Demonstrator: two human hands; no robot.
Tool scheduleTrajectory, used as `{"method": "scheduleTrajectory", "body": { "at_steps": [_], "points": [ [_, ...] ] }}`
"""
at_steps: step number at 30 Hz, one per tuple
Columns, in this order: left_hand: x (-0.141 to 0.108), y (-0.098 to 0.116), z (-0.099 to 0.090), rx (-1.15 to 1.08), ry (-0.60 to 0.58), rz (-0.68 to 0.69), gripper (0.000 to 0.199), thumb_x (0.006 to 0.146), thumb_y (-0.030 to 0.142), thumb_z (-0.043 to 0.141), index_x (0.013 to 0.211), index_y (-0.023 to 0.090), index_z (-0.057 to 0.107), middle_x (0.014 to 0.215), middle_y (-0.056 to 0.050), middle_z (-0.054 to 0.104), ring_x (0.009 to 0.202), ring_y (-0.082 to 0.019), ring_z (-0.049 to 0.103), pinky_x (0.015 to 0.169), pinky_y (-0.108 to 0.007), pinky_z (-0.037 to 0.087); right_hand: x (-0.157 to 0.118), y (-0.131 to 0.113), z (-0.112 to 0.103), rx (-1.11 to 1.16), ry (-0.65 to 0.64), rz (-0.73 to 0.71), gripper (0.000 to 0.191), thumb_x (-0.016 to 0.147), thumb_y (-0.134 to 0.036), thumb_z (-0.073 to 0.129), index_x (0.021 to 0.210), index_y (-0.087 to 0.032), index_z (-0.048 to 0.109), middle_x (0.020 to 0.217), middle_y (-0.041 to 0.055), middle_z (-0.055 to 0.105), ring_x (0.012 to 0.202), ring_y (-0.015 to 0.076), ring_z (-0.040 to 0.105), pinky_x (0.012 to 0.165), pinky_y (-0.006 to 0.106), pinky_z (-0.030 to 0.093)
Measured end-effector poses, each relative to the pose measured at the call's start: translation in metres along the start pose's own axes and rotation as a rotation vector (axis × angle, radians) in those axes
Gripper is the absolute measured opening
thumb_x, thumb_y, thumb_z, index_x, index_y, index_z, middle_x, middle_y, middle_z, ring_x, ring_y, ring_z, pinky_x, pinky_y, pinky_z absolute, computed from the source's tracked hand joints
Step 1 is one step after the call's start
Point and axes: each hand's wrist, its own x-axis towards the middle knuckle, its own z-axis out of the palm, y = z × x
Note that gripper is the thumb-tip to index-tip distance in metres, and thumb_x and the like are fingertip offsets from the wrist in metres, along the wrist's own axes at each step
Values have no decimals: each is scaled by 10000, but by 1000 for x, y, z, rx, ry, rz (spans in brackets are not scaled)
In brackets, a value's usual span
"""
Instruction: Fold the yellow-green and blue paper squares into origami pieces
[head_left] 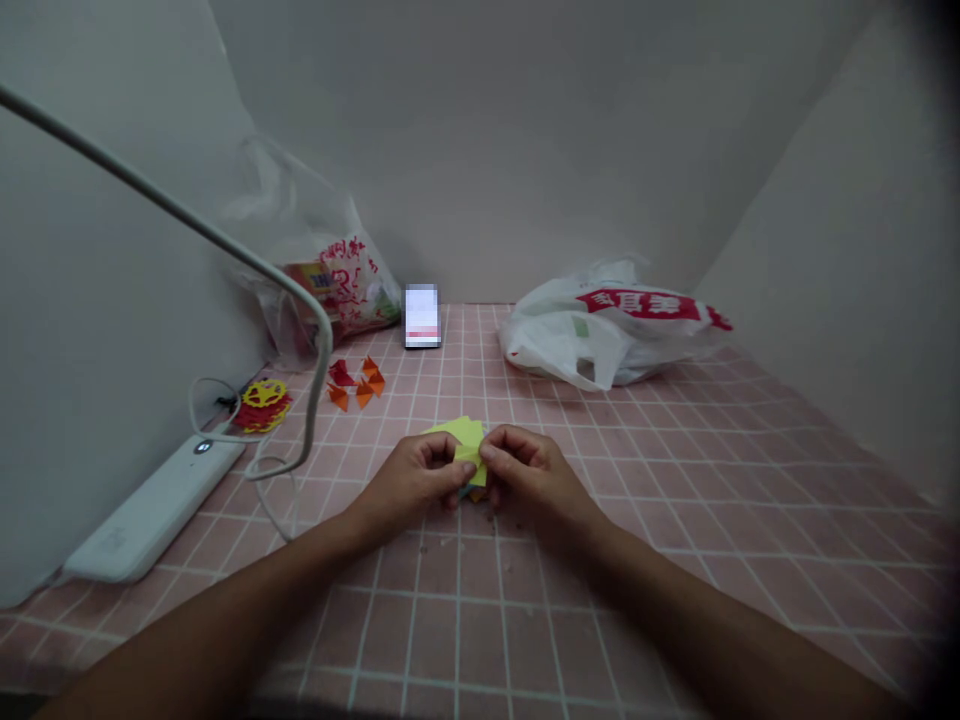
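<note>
A small yellow sheet of paper (471, 466) is held up between my two hands at the middle of the table. My left hand (420, 472) pinches its left side, thumb on top. At the right edge, my right hand (534, 470) grips the same paper between thumb and forefinger. Behind and beneath it lies a stack of yellow paper (466, 428), partly hidden by my hands. Bits of blue and orange show under the stack. Farther off to the left sit several folded orange paper pieces (364, 390) and a red one (341, 373).
A white lamp base (157, 510) with a bent stem (322, 380) stands at left, beside red and yellow cut-out shapes (264, 400). Plastic bags stand at back left (352, 270) and back right (562, 340). A lit phone (421, 316) leans against the wall. The tablecloth (660, 540) is pink checked.
</note>
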Motion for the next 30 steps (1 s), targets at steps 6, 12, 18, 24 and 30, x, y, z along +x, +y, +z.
{"method": "scheduleTrajectory", "body": {
  "at_steps": [6,12,18,24,30],
  "points": [
    [0,-1,0,-49,-10,13,213,762,343,689,757,154,591,573,46,572,467,-72,490,479,-193,361,0,-3,0,-59,79,-57,240,810,-356,675,687,-180,569,518,-33,592,441,85,506,458,202,374],
    [-1,2,0,-79,35,29,303,831,428,611,723,145,603,621,15,601,499,-89,539,514,-213,409,1,-5,-3,-65,132,-131,257,805,-371,683,683,-174,573,550,-33,589,460,87,516,480,216,414],
    [-1,-3,5,-28,3,35,256,758,376,726,780,152,603,582,41,587,492,-80,494,489,-197,360,-1,-3,2,-104,159,-131,253,807,-356,673,669,-176,562,536,-36,584,470,93,533,478,215,417],
    [-2,-1,10,-46,48,61,293,761,398,702,688,156,554,550,49,551,462,-69,458,468,-197,336,-1,3,5,-43,131,-139,265,813,-372,675,677,-179,555,551,-31,610,475,92,548,488,217,427],
    [-3,0,9,-37,66,100,266,781,372,693,712,149,565,636,23,614,452,-54,450,456,-192,337,-3,2,5,5,118,-117,272,816,-385,685,690,-176,565,557,-22,634,473,93,560,496,219,445]
  ]
}}
